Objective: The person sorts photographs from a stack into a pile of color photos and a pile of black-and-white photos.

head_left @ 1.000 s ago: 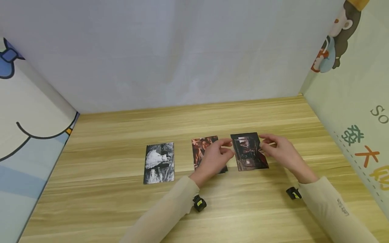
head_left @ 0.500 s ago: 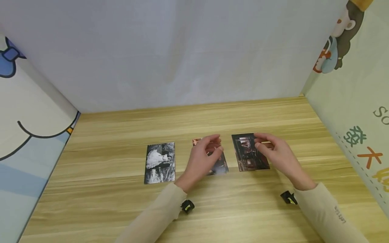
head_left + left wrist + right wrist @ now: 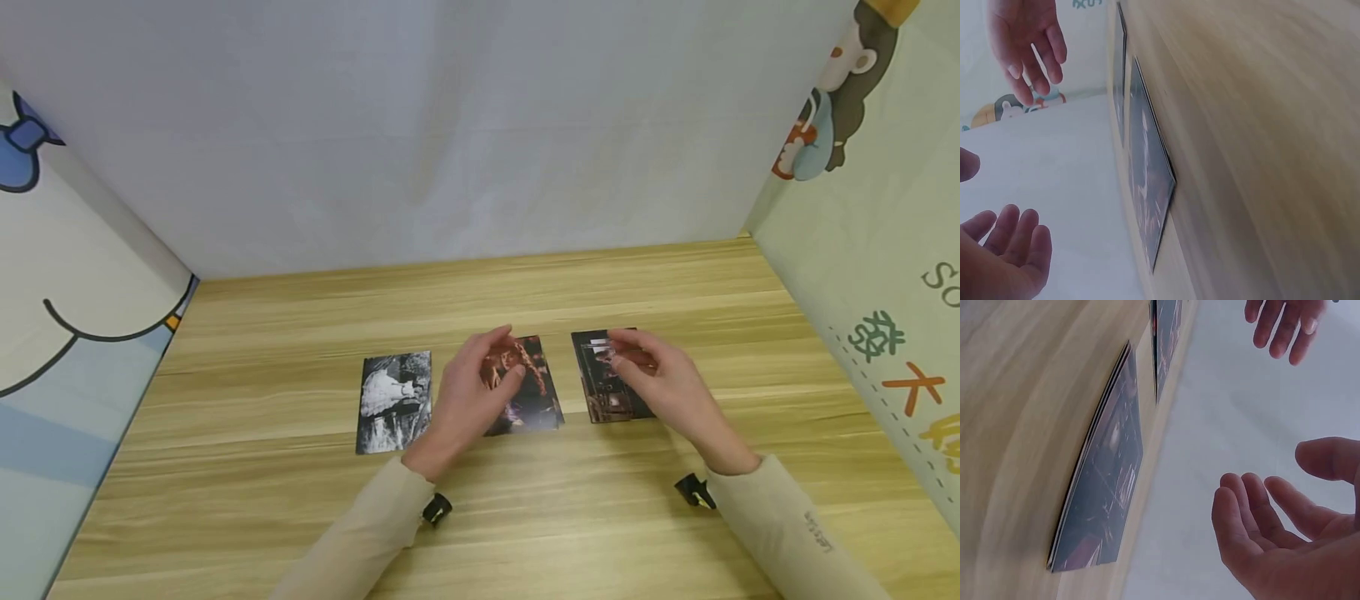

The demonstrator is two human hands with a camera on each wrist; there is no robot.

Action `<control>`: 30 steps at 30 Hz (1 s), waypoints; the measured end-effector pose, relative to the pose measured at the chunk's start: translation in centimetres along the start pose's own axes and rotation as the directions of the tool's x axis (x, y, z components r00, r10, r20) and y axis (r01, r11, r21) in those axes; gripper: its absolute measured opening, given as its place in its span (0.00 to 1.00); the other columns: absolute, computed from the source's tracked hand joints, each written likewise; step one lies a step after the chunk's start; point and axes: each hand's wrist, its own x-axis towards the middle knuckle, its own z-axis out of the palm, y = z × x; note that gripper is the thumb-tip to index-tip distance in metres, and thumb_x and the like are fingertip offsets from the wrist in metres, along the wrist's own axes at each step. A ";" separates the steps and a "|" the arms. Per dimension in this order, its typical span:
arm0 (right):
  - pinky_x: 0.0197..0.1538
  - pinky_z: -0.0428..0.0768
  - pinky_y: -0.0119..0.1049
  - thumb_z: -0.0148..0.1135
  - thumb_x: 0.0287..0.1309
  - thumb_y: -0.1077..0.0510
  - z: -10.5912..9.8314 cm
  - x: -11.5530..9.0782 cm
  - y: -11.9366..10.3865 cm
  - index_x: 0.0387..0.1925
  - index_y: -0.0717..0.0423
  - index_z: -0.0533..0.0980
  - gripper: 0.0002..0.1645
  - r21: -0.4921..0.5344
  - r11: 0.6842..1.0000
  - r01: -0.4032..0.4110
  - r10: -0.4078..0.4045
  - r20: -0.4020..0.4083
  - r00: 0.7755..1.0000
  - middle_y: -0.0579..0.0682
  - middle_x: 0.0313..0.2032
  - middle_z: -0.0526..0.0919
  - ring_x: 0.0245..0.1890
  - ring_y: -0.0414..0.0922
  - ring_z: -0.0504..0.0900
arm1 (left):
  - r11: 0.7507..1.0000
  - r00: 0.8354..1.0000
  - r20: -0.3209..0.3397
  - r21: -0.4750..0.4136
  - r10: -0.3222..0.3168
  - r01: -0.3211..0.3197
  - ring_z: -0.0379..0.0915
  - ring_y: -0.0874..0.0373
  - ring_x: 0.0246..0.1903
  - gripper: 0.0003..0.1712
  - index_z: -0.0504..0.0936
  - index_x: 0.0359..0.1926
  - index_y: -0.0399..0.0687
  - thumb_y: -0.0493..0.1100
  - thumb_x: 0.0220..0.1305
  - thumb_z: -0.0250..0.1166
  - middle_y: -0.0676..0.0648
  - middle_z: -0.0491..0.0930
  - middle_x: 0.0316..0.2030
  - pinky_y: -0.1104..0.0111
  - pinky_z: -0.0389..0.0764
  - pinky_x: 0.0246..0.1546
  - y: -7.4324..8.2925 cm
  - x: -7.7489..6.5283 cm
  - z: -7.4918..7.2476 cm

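Observation:
Three groups of photo cards lie in a row on the wooden table. My left hand (image 3: pixel 471 390) hovers over the middle stack of cards (image 3: pixel 538 392), fingers loosely bent and nothing between them. Above the dark right-hand stack (image 3: pixel 596 383) is my right hand (image 3: pixel 658 385), also relaxed and holding nothing. Both wrist views show a gap between hands and cards. In the right wrist view, several card edges show in the near stack (image 3: pixel 1100 469). A black-and-white card (image 3: pixel 393 400) with a white dress lies at the left, close to my left wrist.
The wooden table (image 3: pixel 300 517) meets a pale back wall (image 3: pixel 337 150). Printed cartoon panels (image 3: pixel 885 250) stand along both sides. A small black device (image 3: pixel 437 508) sits at each wrist.
My left hand has moved left from beside the right-hand stack to over the middle one. The right hand has let go of the right-hand stack's edge and shifted left over it.

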 end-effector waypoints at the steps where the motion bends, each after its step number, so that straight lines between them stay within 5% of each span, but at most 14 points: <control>1: 0.60 0.80 0.34 0.59 0.74 0.60 0.1 0.0 0.0 0.69 0.67 0.71 0.27 0.007 1.000 0.004 -0.004 0.002 1.000 0.65 0.60 0.80 0.58 0.57 0.81 | 1.000 1.000 -0.002 0.019 0.000 0.000 0.78 0.42 0.55 0.35 0.71 0.72 0.41 0.41 0.66 0.69 0.43 0.79 0.59 0.48 0.81 0.55 0.0 -0.1 -0.2; 7: 0.62 0.79 0.54 0.59 0.73 0.61 1.1 0.3 -0.2 0.70 0.68 0.70 0.28 0.013 1.000 0.005 -0.005 0.018 1.000 0.67 0.61 0.78 0.60 0.60 0.79 | 0.993 1.000 0.004 0.115 0.020 -0.021 0.77 0.42 0.57 0.38 0.70 0.73 0.41 0.42 0.65 0.72 0.41 0.77 0.60 0.50 0.79 0.60 -0.7 -0.3 -1.1; 18: 0.64 0.78 0.57 0.61 0.71 0.61 2.4 0.8 -0.5 0.73 0.67 0.66 0.33 0.007 1.000 -0.012 0.011 0.080 0.997 0.65 0.64 0.74 0.62 0.61 0.76 | 0.964 0.993 0.065 0.255 -0.094 0.075 0.70 0.47 0.65 0.50 0.64 0.78 0.45 0.53 0.60 0.76 0.43 0.71 0.68 0.49 0.74 0.66 -1.7 -1.0 -2.5; 30: 0.59 0.80 0.58 0.64 0.69 0.54 3.2 1.5 -1.0 0.72 0.66 0.68 0.36 -0.162 0.987 0.008 0.014 0.135 0.991 0.64 0.65 0.74 0.61 0.61 0.77 | 0.928 0.968 0.129 0.335 -0.214 0.160 0.62 0.37 0.71 0.51 0.61 0.79 0.44 0.66 0.66 0.64 0.39 0.62 0.75 0.39 0.67 0.68 -1.8 -1.3 -3.4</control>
